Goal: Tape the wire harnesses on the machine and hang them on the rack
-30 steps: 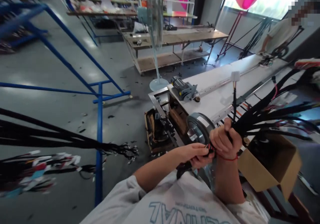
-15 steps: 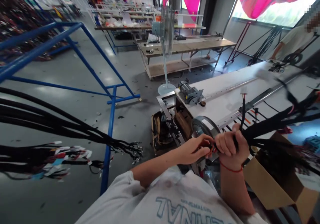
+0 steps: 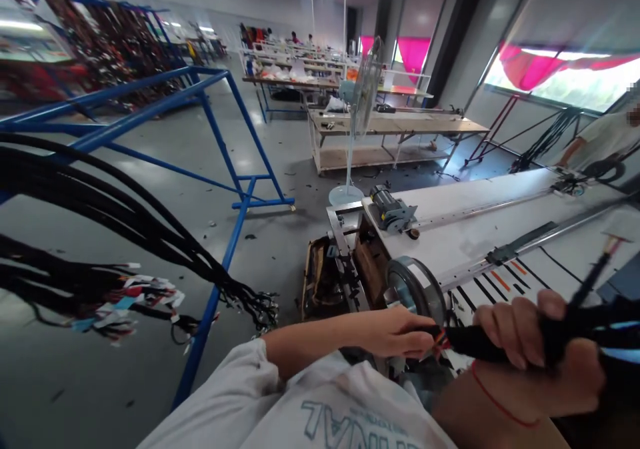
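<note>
A thick black wiring harness [image 3: 473, 343] is stretched between my two hands in front of my body. My left hand [image 3: 400, 332] is closed, pinching the end where several thin coloured wires [image 3: 442, 339] come out of the black wrap. My right hand [image 3: 540, 345], with a red string at its wrist, is wrapped round the thicker part further right. A thin branch with a pale connector [image 3: 614, 241] sticks up beyond my right fingers. The remaining branches run off to the right, dark and blurred.
A metal wheel [image 3: 417, 289] and a motor [image 3: 393, 210] sit at the near end of a long white workbench [image 3: 460, 199] with a rail. More black harnesses [image 3: 150, 215] hang left over a blue frame [image 3: 235, 235]. A fan [image 3: 350, 149] stands ahead; a person [image 3: 595, 142] is far right.
My right hand has moved right and nearer, away from my left hand, and a black length of harness now shows between them. The view has shifted, and the cardboard box has left it.
</note>
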Motion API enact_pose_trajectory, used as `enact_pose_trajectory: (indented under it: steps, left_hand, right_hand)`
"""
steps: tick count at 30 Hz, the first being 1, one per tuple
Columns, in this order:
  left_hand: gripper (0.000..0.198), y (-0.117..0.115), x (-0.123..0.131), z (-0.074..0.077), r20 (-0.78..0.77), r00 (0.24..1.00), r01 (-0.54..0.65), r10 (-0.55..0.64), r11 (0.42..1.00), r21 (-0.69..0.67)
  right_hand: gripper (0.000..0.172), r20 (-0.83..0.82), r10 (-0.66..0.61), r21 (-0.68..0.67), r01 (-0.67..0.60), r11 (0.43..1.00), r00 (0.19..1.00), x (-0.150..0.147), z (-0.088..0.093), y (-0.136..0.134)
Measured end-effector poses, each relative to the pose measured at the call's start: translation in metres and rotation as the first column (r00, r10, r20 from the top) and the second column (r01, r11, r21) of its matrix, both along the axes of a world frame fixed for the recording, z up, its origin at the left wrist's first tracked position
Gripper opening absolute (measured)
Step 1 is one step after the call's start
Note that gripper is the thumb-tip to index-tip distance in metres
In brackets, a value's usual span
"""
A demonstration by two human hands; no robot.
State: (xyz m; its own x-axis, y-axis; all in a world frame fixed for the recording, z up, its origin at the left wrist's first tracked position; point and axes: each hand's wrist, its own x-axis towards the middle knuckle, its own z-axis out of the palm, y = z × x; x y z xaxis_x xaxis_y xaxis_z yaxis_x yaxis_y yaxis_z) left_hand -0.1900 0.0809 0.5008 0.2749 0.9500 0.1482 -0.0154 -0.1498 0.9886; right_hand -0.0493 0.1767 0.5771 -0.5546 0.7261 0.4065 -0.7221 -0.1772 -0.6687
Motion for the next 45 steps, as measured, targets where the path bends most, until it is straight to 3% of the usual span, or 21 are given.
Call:
enact_pose_trajectory:
  steps: [5,9,12,14,16,19,21,24,26,28,31,34,38,40,42,45]
  left_hand:
    - [0.067,-0.012,0.024,0.004,-0.057,0.932,-0.346,0.357,0.927,0.142]
    - [0.066,-0.005,0.03,0.003,-0.051,0.858,-0.508,0.511,0.859,0.064]
    - [0.072,0.0,0.021,0.009,-0.073,0.834,-0.55,0.547,0.834,-0.029]
    - [0.076,0.001,0.015,0.016,-0.093,0.881,-0.471,0.463,0.877,-0.093]
    - [0.08,0.0,0.012,0.019,-0.097,0.949,-0.311,0.3,0.941,-0.134]
    - [0.085,0.0,0.016,0.01,-0.056,0.992,-0.117,0.109,0.979,-0.17]
    - [0.086,0.004,0.02,-0.005,0.019,0.997,-0.066,0.072,0.973,-0.22]
    - [0.082,0.01,0.018,-0.027,0.145,0.989,0.033,0.006,0.964,-0.265]
    - [0.078,0.013,0.015,-0.035,0.204,0.974,0.148,-0.101,0.963,-0.225]
    - [0.074,0.015,0.015,-0.035,0.21,0.958,0.234,-0.195,0.955,-0.181]
    - [0.071,0.013,0.028,-0.025,0.064,0.983,0.178,-0.17,0.972,-0.155]
    - [0.075,0.011,0.043,-0.012,-0.102,0.992,0.058,-0.068,0.994,-0.097]
    - [0.078,0.015,0.045,0.005,-0.206,0.972,0.107,-0.113,0.993,-0.044]
    - [0.079,0.02,0.039,0.009,-0.182,0.972,0.143,-0.15,0.988,-0.053]
    - [0.079,0.025,0.033,0.006,-0.09,0.981,0.168,-0.173,0.984,-0.064]
    - [0.076,0.031,0.026,-0.009,0.062,0.992,0.117,-0.109,0.984,-0.136]
  right_hand:
    - [0.02,-0.001,0.052,0.049,-0.052,0.997,0.999,-0.007,0.005,-0.004]
    - [0.022,0.063,0.103,0.052,-0.107,0.993,0.993,-0.023,0.009,-0.011]
    - [0.027,0.074,0.078,0.06,-0.083,0.995,0.994,-0.028,0.012,-0.012]
    - [0.027,0.097,0.121,0.078,-0.128,0.989,0.988,-0.025,0.013,-0.011]
    - [0.024,0.12,0.228,0.09,-0.239,0.967,0.966,-0.018,0.009,-0.012]
    - [0.017,0.051,0.329,0.032,-0.331,0.943,0.943,-0.007,-0.005,-0.014]
    - [0.015,0.012,0.282,-0.057,-0.281,0.958,0.959,-0.002,-0.017,-0.013]
    - [0.02,0.163,0.208,-0.185,-0.177,0.967,0.964,0.005,-0.033,-0.003]
    - [0.031,0.232,0.181,-0.222,-0.129,0.966,0.956,0.013,-0.039,0.006]
    - [0.039,0.164,0.158,-0.173,-0.13,0.976,0.974,0.022,-0.039,0.013]
    - [0.04,0.095,0.132,-0.056,-0.127,0.99,0.987,0.035,-0.03,0.013]
    - [0.036,0.185,0.071,-0.05,-0.062,0.997,0.98,0.042,-0.016,0.004]
    - [0.035,0.207,0.18,0.018,-0.188,0.982,0.962,0.045,-0.006,-0.012]
    - [0.035,0.198,0.186,0.044,-0.198,0.979,0.962,0.042,-0.005,-0.017]
    - [0.032,0.208,0.08,0.023,-0.087,0.996,0.975,0.035,-0.006,-0.014]
    - [0.021,0.292,-0.016,-0.109,0.05,0.993,0.956,0.029,-0.015,0.006]
